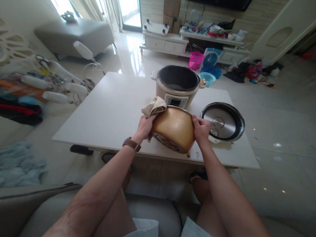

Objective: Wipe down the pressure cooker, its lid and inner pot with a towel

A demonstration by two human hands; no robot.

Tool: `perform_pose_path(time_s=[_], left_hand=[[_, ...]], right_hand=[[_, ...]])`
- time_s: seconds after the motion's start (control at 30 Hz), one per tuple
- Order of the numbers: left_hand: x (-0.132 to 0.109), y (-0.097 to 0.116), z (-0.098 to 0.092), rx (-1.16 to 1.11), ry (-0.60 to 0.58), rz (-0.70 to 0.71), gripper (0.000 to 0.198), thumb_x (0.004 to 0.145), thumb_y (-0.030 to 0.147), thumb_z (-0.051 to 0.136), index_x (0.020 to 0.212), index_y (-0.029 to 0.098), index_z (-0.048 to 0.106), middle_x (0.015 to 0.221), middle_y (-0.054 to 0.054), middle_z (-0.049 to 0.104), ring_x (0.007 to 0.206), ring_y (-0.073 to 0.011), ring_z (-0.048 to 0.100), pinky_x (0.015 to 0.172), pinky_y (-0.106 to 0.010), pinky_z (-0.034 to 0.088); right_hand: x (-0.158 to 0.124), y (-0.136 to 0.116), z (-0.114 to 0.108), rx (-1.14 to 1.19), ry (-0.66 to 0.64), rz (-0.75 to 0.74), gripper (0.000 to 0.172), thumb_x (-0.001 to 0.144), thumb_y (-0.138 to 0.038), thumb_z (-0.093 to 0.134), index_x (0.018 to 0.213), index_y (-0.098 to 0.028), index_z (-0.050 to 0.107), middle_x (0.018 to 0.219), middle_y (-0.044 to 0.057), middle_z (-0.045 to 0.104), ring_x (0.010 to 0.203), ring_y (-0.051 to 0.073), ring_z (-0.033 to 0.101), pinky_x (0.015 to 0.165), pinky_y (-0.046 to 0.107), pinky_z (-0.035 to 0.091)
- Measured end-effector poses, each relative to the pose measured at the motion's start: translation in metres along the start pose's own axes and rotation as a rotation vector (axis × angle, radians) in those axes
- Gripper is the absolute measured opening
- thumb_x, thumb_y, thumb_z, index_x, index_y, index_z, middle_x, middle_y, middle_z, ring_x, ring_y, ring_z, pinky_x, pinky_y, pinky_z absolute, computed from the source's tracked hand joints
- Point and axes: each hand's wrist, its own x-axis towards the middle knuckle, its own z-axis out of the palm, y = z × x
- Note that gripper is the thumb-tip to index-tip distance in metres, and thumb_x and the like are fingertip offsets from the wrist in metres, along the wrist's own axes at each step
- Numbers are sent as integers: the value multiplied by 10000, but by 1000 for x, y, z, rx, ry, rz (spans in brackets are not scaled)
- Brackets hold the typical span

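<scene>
Between my hands a gold-coloured inner pot (pixel 175 127) is held tilted above the table's near edge, its underside partly facing me. My left hand (pixel 146 126) is closed on the pot's left side, with a beige cloth (pixel 155 106) bunched between hand and rim. On the opposite side, my right hand (pixel 201 128) grips the pot near its rim. Just beyond stands the cooker body (pixel 162 85), open at the top with a dark inside. To the right lies its round lid (pixel 219 122), metal inner face up. The inside of the inner pot is hidden.
The white table (pixel 115 112) carries the cooker parts. At the left stands a lamp with several white shades (pixel 83 50). Beyond the table are a pink basket (pixel 196 60), a light-blue basket (pixel 207 78) and a TV cabinet (pixel 163 43). A grey sofa (pixel 151 208) is beneath me.
</scene>
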Motion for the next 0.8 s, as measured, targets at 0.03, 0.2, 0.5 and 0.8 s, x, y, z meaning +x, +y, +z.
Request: perform_pose_path(time_s=[0.03, 0.2, 0.5, 0.8], left_hand=[[-2, 2, 1, 15, -2, 18, 484, 851, 455, 748, 1230, 160, 808, 1282, -102, 809, 1306, -357, 696, 1162, -480, 530], [-19, 20, 10, 80, -24, 177, 430, 880, 454, 724, 1183, 165, 823, 1262, -83, 821, 1291, -346, 706, 1167, -453, 524], [-42, 19, 19, 237, -163, 463, 452, 810, 380, 773, 1227, 212, 825, 1300, -82, 808, 1308, -347, 709, 1216, -485, 510], [-19, -5, 27, 25, 7, 69, 478, 882, 450, 705, 1262, 170, 783, 1330, -103, 792, 1321, -323, 703, 1149, -457, 562]], right_hand=[[1, -2, -2, -35, -6, -20, 652, 906, -758, 570, 572, -267, 301, 572, -57, 246, 580, 118, 260, 570, 324, 205], [6, -22, -9, -122, -31, -80, 530, 940, -576, 529, 570, -258, 320, 561, -39, 287, 586, 134, 306, 584, 337, 216], [1, -24, -17, -198, -38, 34, 734, 854, -768, 675, 495, -248, 301, 514, -52, 220, 542, 98, 231, 531, 326, 152], [3, -13, -19, -86, -37, 64, 728, 816, -757, 710, 489, -252, 301, 516, -64, 227, 529, 85, 212, 516, 323, 125]])
